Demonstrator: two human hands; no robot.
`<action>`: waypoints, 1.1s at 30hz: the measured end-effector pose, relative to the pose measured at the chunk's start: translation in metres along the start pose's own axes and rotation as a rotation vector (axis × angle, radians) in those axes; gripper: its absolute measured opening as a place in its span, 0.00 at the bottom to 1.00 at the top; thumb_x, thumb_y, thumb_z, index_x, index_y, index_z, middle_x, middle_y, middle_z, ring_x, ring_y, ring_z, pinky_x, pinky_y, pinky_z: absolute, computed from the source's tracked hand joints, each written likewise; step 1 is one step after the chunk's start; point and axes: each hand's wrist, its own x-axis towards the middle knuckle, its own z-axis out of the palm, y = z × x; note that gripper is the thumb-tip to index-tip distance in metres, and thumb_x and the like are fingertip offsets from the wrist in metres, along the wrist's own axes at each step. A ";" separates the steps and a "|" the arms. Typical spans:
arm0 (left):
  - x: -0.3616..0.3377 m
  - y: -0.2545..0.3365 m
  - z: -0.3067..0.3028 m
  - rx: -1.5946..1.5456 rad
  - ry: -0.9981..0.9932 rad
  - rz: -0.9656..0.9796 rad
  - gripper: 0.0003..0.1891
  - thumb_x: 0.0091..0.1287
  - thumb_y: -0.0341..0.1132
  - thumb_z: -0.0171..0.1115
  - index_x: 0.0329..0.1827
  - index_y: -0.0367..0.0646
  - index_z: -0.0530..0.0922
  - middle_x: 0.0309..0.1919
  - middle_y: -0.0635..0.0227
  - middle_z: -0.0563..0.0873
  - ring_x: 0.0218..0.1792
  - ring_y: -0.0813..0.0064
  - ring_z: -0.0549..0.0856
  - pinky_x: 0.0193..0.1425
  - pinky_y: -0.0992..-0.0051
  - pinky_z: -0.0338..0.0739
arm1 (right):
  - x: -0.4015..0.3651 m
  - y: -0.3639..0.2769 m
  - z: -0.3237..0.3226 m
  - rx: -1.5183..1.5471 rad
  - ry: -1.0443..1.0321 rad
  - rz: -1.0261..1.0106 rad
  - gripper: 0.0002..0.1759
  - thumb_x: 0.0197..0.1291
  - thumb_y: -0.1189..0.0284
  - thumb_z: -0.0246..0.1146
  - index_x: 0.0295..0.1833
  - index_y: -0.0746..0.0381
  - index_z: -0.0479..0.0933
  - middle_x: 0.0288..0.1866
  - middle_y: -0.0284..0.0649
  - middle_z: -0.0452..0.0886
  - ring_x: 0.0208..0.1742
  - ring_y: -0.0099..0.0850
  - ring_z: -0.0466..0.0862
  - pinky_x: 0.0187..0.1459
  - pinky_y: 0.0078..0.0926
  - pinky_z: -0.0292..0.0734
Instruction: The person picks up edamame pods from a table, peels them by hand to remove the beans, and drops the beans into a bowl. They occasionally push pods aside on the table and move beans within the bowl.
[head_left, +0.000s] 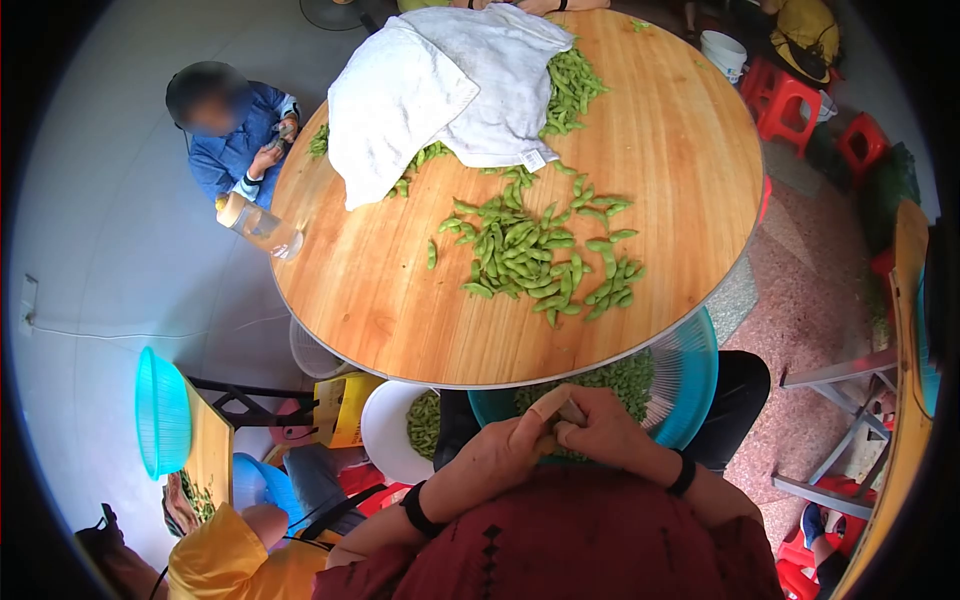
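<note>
Both our hands, left (528, 432) and right (602, 428), are bunched together above the turquoise basket (702, 385), fingers bent, thumbs and fingertips meeting. Something greyish (571, 411) peeps out between them, too small to name, so we cannot tell what either hand has in its grasp, if anything.

Up on the desk (690, 150), just beyond us, lies the loose heap of soybean pods (520, 245): slim, curved, lumpy over the seeds, tapering to points, a few strays around the edge. We'd judge each one next to weightless, firm but with some give, hardly fragile, perhaps slightly slick if damp. Thumb and forefinger across the swollen middle should hold best; the thin tips offer less to grip.

Now the textures: smooth, straight-grained wood underneath, and a rumpled white cloth (440, 90), soft and matt, draped over more pods. Below the rim, we've got ribbed plastic on the basket, with small green pieces, probably loose beans, inside, and a smooth-walled white bucket (380, 425) beside it, holding pod-like greens (424, 425).
</note>
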 end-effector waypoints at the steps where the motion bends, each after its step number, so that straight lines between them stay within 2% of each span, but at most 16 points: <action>1: -0.001 0.000 0.001 0.013 -0.004 -0.009 0.33 0.63 0.25 0.65 0.70 0.31 0.58 0.42 0.49 0.86 0.41 0.53 0.88 0.42 0.66 0.83 | 0.000 0.003 0.001 0.009 -0.008 0.004 0.15 0.51 0.77 0.59 0.47 0.65 0.78 0.31 0.33 0.80 0.30 0.23 0.77 0.35 0.25 0.75; 6: -0.005 0.006 -0.003 -0.050 0.026 -0.053 0.32 0.63 0.26 0.66 0.68 0.32 0.59 0.45 0.51 0.85 0.39 0.53 0.88 0.40 0.66 0.82 | 0.001 0.011 0.006 0.122 -0.016 0.043 0.14 0.48 0.75 0.60 0.44 0.64 0.77 0.28 0.37 0.76 0.29 0.25 0.75 0.36 0.28 0.74; 8: -0.003 0.008 -0.009 -0.159 0.033 -0.085 0.32 0.63 0.26 0.66 0.68 0.34 0.60 0.46 0.52 0.85 0.39 0.54 0.88 0.40 0.67 0.82 | -0.001 0.018 0.003 0.483 -0.146 0.275 0.11 0.49 0.76 0.59 0.41 0.63 0.76 0.26 0.37 0.74 0.27 0.24 0.73 0.33 0.27 0.71; 9: -0.002 0.009 -0.012 -0.174 0.035 -0.107 0.32 0.62 0.25 0.66 0.67 0.34 0.60 0.47 0.53 0.85 0.38 0.54 0.88 0.39 0.67 0.82 | -0.001 0.016 0.002 0.486 -0.144 0.279 0.11 0.49 0.76 0.59 0.41 0.63 0.76 0.26 0.37 0.74 0.27 0.24 0.73 0.33 0.27 0.71; 11: -0.004 0.010 -0.018 -0.191 0.034 -0.124 0.32 0.62 0.25 0.67 0.67 0.35 0.61 0.48 0.55 0.85 0.37 0.55 0.88 0.39 0.67 0.82 | -0.001 0.008 -0.001 0.273 -0.087 0.160 0.08 0.49 0.77 0.58 0.37 0.64 0.74 0.26 0.36 0.71 0.26 0.22 0.70 0.31 0.23 0.68; 13: -0.013 0.007 -0.033 -0.006 0.174 -0.029 0.26 0.63 0.30 0.66 0.64 0.42 0.69 0.35 0.56 0.86 0.34 0.54 0.87 0.36 0.63 0.80 | -0.004 0.011 -0.008 0.119 -0.027 0.129 0.07 0.51 0.76 0.58 0.37 0.65 0.74 0.27 0.39 0.72 0.27 0.27 0.72 0.32 0.27 0.70; 15: -0.043 -0.016 -0.078 0.188 -0.277 -0.413 0.18 0.65 0.38 0.66 0.55 0.44 0.78 0.37 0.58 0.88 0.34 0.58 0.88 0.42 0.65 0.80 | -0.010 0.026 -0.015 -0.035 0.018 0.088 0.07 0.52 0.75 0.58 0.36 0.65 0.74 0.28 0.42 0.73 0.27 0.31 0.75 0.33 0.31 0.72; 16: -0.049 -0.015 -0.096 0.375 -0.343 -0.571 0.13 0.66 0.45 0.64 0.45 0.48 0.84 0.30 0.58 0.88 0.34 0.58 0.88 0.41 0.64 0.80 | -0.014 0.045 -0.020 -0.292 0.068 -0.004 0.08 0.54 0.73 0.58 0.36 0.66 0.74 0.30 0.46 0.75 0.30 0.39 0.77 0.36 0.35 0.73; 17: -0.055 -0.022 -0.106 0.486 -0.216 -0.575 0.12 0.65 0.45 0.63 0.40 0.46 0.85 0.30 0.58 0.88 0.33 0.58 0.87 0.39 0.63 0.80 | -0.015 0.057 -0.023 -0.550 0.118 -0.100 0.09 0.56 0.70 0.59 0.36 0.67 0.74 0.32 0.50 0.77 0.32 0.47 0.79 0.40 0.40 0.74; 20: -0.021 -0.029 -0.137 0.681 0.070 -0.406 0.06 0.63 0.34 0.62 0.38 0.42 0.82 0.29 0.52 0.84 0.33 0.49 0.84 0.39 0.58 0.78 | -0.017 0.066 -0.021 -0.561 0.020 -0.067 0.13 0.60 0.65 0.58 0.38 0.67 0.74 0.36 0.56 0.79 0.40 0.56 0.78 0.45 0.46 0.73; 21: -0.007 -0.056 -0.142 0.636 0.199 -0.200 0.07 0.59 0.27 0.61 0.40 0.39 0.80 0.35 0.50 0.83 0.39 0.48 0.83 0.41 0.58 0.77 | -0.016 0.061 -0.018 -0.570 0.021 -0.071 0.13 0.60 0.65 0.58 0.38 0.67 0.74 0.36 0.56 0.79 0.40 0.56 0.78 0.45 0.46 0.73; 25: 0.073 -0.088 -0.164 0.588 0.380 0.128 0.18 0.52 0.18 0.56 0.47 0.37 0.79 0.46 0.53 0.83 0.46 0.49 0.82 0.49 0.61 0.78 | -0.013 0.022 -0.005 -0.363 -0.033 0.096 0.16 0.63 0.63 0.57 0.43 0.68 0.72 0.35 0.56 0.79 0.40 0.54 0.80 0.43 0.43 0.74; 26: 0.082 -0.106 -0.165 0.587 0.388 0.137 0.18 0.52 0.18 0.56 0.47 0.37 0.79 0.46 0.53 0.83 0.46 0.49 0.82 0.49 0.61 0.78 | -0.013 0.014 -0.005 -0.262 -0.055 0.200 0.17 0.65 0.63 0.57 0.45 0.67 0.72 0.34 0.55 0.79 0.40 0.54 0.80 0.42 0.43 0.74; 29: 0.094 -0.142 -0.165 0.524 0.266 0.180 0.09 0.58 0.19 0.58 0.40 0.38 0.77 0.38 0.54 0.83 0.41 0.49 0.82 0.46 0.61 0.77 | -0.020 0.008 -0.007 -0.211 -0.042 0.179 0.17 0.65 0.63 0.58 0.49 0.67 0.72 0.32 0.51 0.79 0.34 0.47 0.82 0.39 0.38 0.75; 30: 0.090 -0.141 -0.167 0.509 0.233 0.090 0.09 0.59 0.20 0.59 0.41 0.38 0.76 0.39 0.54 0.83 0.41 0.50 0.83 0.46 0.62 0.77 | -0.021 0.006 -0.007 -0.210 -0.037 0.184 0.17 0.65 0.63 0.58 0.49 0.67 0.72 0.32 0.51 0.79 0.34 0.47 0.82 0.39 0.38 0.75; 33: 0.073 -0.129 -0.156 0.515 0.266 -0.067 0.08 0.61 0.21 0.58 0.42 0.39 0.74 0.40 0.53 0.83 0.42 0.50 0.83 0.46 0.62 0.78 | -0.018 -0.005 -0.009 -0.071 -0.062 0.286 0.17 0.66 0.64 0.58 0.52 0.66 0.73 0.30 0.44 0.79 0.29 0.33 0.82 0.35 0.32 0.74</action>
